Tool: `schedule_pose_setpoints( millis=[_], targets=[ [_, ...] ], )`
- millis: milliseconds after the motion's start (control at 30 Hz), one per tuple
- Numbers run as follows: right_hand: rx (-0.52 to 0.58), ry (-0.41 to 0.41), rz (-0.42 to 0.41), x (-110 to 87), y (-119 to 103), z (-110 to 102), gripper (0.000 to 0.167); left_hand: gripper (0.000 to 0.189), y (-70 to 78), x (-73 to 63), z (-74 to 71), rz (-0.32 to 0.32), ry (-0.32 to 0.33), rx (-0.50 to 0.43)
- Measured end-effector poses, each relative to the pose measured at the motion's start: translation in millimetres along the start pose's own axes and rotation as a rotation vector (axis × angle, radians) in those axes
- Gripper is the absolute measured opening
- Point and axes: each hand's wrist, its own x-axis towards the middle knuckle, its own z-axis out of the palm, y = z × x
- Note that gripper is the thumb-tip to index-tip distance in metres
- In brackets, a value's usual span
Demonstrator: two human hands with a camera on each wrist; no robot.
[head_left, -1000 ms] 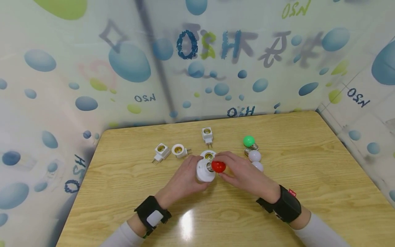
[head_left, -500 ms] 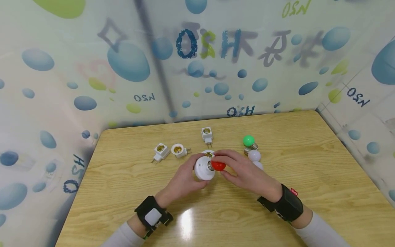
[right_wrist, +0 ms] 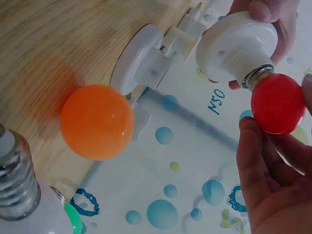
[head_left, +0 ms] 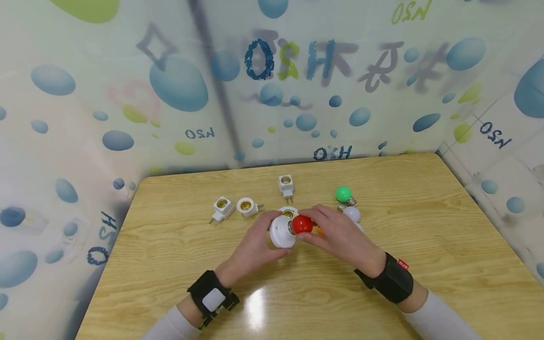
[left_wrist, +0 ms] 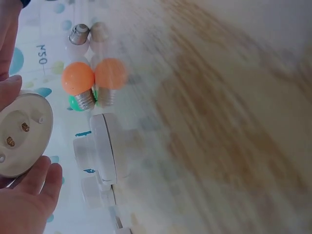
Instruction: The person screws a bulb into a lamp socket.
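Observation:
My left hand [head_left: 255, 243] grips a white round lamp holder [head_left: 279, 233] by its rim, thumb on one side and fingers on the other. Its flat back with two brass screws faces the left wrist view. With thumb and fingertips, my right hand [head_left: 340, 235] pinches a red light bulb [head_left: 302, 224]. In the right wrist view, the bulb's metal screw base [right_wrist: 258, 75] sits at the mouth of the holder, some thread still showing. Behind the held holder, another round lamp holder [right_wrist: 139, 61] lies on the table, and an orange bulb [right_wrist: 97, 122] lies near the right hand.
Two square plug-in sockets [head_left: 286, 185] and a round plug-in socket [head_left: 245, 206] lie towards the back and left of the wooden table [head_left: 178, 264]. A green bulb [head_left: 343, 193] and white bulbs [head_left: 352, 215] lie right of the hands. A patterned curtain [head_left: 272, 118] stands behind.
My right fingers have shifted on the red bulb, baring more of its face and part of the orange bulb behind. The left hand keeps its grip almost in place.

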Motion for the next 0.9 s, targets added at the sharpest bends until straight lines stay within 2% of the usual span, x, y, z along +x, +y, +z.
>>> schedule_pose_setpoints(
  millis=[133, 267, 333, 433, 533, 633, 733, 900],
  targets=[
    [-0.055, 0.032, 0.043, 1.3, 0, 1, 0.052, 0.082, 1.3, 0.3, 2.0, 0.013, 0.01, 0.027],
    [-0.121, 0.032, 0.102, 4.0, -1, 1, 0.061, 0.084, 3.9, 0.9, 3.8, 0.029, 0.008, 0.039],
    [-0.11, 0.008, 0.131, 5.1, -2, 0, 0.062, 0.085, 4.3, 1.0, 4.9, 0.032, 0.005, 0.038],
    [-0.023, -0.045, 0.148, 5.9, -1, -1, 0.053, 0.085, 3.7, 0.3, 5.5, 0.031, 0.016, 0.02],
    [0.104, -0.11, 0.111, 5.7, -1, -4, 0.042, 0.084, 1.0, -0.5, 5.0, 0.018, 0.043, -0.008],
    [0.182, -0.165, 0.044, 5.0, 1, -7, 0.046, 0.083, -2.3, -1.5, 3.4, 0.011, 0.056, -0.028],
    [0.204, -0.187, -0.005, 4.7, 2, -9, 0.047, 0.082, -4.9, -1.9, 2.1, 0.021, 0.046, -0.03],
    [0.19, -0.182, -0.007, 4.4, 2, -11, 0.05, 0.082, -5.5, -2.4, 1.5, 0.045, 0.042, -0.013]
  ],
)
